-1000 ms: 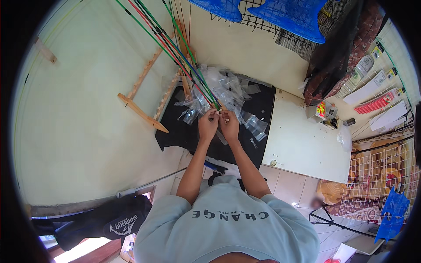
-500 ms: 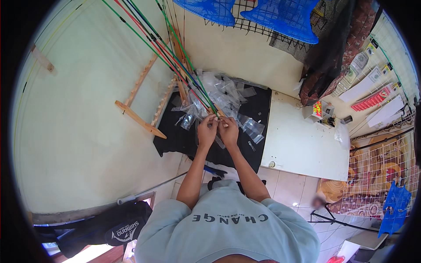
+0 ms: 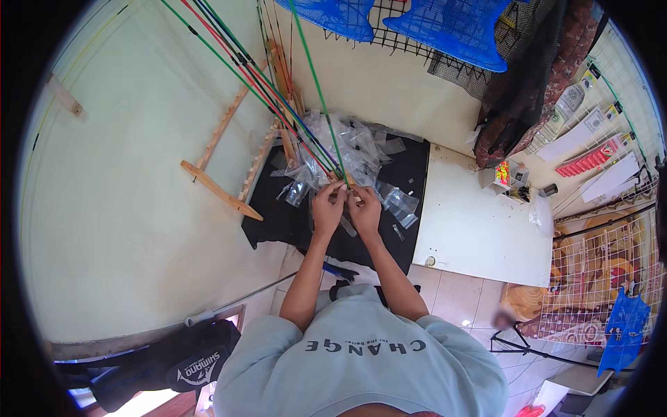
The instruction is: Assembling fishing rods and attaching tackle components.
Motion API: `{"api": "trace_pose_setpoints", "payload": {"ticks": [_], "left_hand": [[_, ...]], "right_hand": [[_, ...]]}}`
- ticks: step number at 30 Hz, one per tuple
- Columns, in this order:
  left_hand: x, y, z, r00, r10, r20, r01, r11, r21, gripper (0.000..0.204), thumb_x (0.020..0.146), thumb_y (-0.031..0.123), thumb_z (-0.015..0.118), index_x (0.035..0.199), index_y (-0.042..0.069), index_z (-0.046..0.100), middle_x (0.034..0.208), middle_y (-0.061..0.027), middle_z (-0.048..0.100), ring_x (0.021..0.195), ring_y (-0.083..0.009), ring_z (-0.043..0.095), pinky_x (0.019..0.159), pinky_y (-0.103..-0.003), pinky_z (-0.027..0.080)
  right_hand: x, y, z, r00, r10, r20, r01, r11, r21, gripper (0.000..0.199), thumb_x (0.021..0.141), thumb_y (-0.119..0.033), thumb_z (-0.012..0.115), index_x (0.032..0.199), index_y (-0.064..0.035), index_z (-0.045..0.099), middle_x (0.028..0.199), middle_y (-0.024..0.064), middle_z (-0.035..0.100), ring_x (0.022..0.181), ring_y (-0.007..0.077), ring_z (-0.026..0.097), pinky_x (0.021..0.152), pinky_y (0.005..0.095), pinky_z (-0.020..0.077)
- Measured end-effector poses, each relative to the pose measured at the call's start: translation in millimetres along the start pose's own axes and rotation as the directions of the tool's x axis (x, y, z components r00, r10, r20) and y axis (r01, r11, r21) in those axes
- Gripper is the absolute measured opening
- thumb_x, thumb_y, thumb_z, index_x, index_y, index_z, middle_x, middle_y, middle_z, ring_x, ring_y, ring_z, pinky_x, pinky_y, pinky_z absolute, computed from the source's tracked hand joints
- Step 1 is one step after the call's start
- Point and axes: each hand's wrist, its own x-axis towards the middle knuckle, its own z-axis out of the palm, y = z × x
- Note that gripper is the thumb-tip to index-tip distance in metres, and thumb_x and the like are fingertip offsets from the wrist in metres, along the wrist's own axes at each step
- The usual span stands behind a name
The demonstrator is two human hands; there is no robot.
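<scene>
Both hands, left hand (image 3: 328, 207) and right hand (image 3: 364, 210), pinch one small clear bag (image 3: 345, 196) (fingers closed).

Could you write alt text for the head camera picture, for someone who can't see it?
Seen from above, a person's left hand and right hand meet over a black mat strewn with clear plastic bags. Thin coloured rods slant in from upper left.

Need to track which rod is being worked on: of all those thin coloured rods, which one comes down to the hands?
The bright green rod, steepest of the bunch, running down to the fingertips of the left hand and right hand; the others slant in from upper left.
</scene>
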Motion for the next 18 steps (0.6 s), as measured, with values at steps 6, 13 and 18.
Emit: {"api": "trace_pose_setpoints", "payload": {"ticks": [6,13,18], "left_hand": [[0,4,4,0.998,0.027,0.059,-0.026,0.999,-0.03,0.016,0.086,0.009,0.065,0.098,-0.001,0.067,0.09,-0.0085,0.067,0.073,-0.0131,0.064,0.063,-0.025,0.049],[-3,15,19,0.991,0.073,0.114,-0.07,0.997,-0.026,0.015,0.085,0.007,0.065,0.099,0.0,0.067,0.089,-0.0075,0.066,0.072,-0.012,0.063,0.062,-0.024,0.049],[-8,9,33,0.977,0.187,0.1,-0.185,0.982,-0.03,0.019,0.085,0.009,0.066,0.102,0.0,0.066,0.092,-0.0083,0.066,0.073,-0.0125,0.064,0.063,-0.023,0.049]], "right_hand": [[1,-6,-10,0.998,0.054,-0.01,-0.053,0.996,0.068,0.02,0.082,-0.007,0.064,0.101,-0.0024,0.069,0.087,0.0124,0.063,0.076,0.02,0.066,0.063,0.0277,0.054],[1,1,-27,0.998,0.006,-0.06,0.001,0.994,0.109,0.018,0.083,-0.007,0.062,0.099,-0.003,0.068,0.091,0.0141,0.065,0.078,0.0277,0.066,0.067,0.0331,0.0527],[-2,4,-39,0.997,0.035,-0.066,-0.029,0.995,0.097,0.02,0.082,-0.007,0.063,0.101,-0.0011,0.067,0.09,0.0143,0.067,0.08,0.0242,0.067,0.066,0.0306,0.0533]]}}
